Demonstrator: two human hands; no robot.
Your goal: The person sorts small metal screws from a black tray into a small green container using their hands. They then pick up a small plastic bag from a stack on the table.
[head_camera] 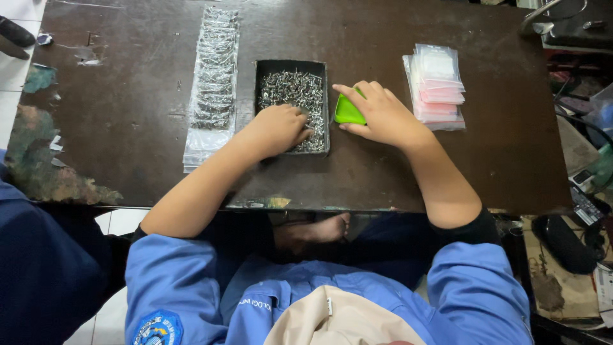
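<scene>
The black tray (324,108) of small silver screws (294,89) sits in the middle of the dark wooden table (128,115), slightly towards its far edge. The left hand (278,130) is down in the tray's near end, fingers curled shut over the screws, seemingly pinching up a few; what they grip is hidden under the knuckles. Just right of the tray, the right hand (383,115) rests on a small green scoop-like dish (348,112), fingers spread flat over its top, pinning it to the table.

To do this well, I'd say the pinch should stay small and lift straight up, so no screws spill over the tray's low wall, and the green dish should stay close against the tray's right side.

Left of the tray lies a long row of filled clear bags (214,83) running from the far edge; towards the right edge is a stack of empty zip bags (437,86).
</scene>
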